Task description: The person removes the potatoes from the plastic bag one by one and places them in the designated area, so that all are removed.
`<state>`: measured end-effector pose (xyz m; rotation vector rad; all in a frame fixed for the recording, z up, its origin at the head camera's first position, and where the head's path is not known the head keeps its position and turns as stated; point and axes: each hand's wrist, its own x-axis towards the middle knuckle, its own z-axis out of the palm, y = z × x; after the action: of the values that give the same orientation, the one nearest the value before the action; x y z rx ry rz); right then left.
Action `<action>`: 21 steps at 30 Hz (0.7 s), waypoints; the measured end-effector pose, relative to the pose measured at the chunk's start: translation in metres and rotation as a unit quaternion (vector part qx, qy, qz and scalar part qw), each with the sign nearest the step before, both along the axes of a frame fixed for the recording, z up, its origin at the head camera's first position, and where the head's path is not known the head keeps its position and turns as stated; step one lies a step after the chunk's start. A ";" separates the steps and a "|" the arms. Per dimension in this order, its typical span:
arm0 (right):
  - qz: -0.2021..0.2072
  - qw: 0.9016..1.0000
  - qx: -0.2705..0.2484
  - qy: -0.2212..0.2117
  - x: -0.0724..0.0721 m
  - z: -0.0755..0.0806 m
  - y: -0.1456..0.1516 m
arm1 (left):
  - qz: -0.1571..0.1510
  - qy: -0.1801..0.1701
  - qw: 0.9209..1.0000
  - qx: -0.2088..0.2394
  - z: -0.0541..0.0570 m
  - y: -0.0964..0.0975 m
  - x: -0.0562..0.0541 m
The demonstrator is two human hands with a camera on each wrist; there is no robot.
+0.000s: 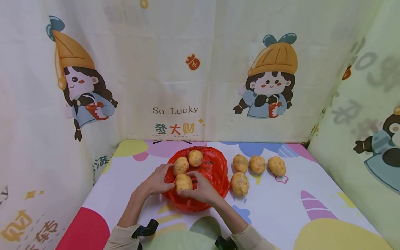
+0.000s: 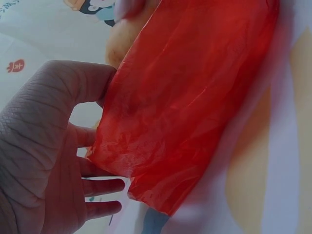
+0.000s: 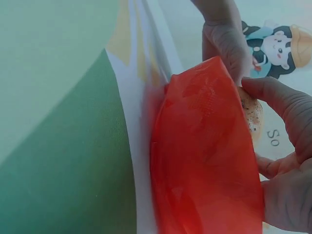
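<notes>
A red plastic bag [image 1: 215, 175] lies spread on the table with its mouth open upward. Inside it are three potatoes: one [image 1: 196, 158] at the back, one [image 1: 181, 166] at the left, and one [image 1: 183, 182] nearest me. My right hand [image 1: 203, 189] pinches the nearest potato between thumb and fingers. At the bag's left rim is my left hand [image 1: 157, 180], its fingers spread loosely over the edge beside the potatoes. In the left wrist view, the bag's red side [image 2: 165, 97] hides the left thumb tip and some fingertips. The right wrist view shows the held potato [image 3: 252, 114] partly behind the bag.
Right of the bag, several potatoes lie on the patterned tablecloth: one [image 1: 240, 184] close to the bag, others [image 1: 257, 164] in a row behind it. A printed cloth backdrop [image 1: 206, 80] rises along the table's far edge and both sides.
</notes>
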<state>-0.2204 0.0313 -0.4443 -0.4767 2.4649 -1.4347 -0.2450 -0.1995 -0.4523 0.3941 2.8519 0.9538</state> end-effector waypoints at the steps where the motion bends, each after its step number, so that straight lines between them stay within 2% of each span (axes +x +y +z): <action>1: -0.002 1.000 -0.004 -0.001 0.001 0.001 0.001 | -0.002 0.003 1.000 0.000 0.000 0.000 0.000; 21: -0.030 0.999 -0.035 0.016 0.025 0.015 0.037 | 0.003 0.002 1.000 0.007 -0.001 0.001 0.000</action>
<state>-0.1952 0.0684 -0.4296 -0.4472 2.4805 -1.5541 -0.2454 -0.1989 -0.4532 0.3877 2.8530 0.9759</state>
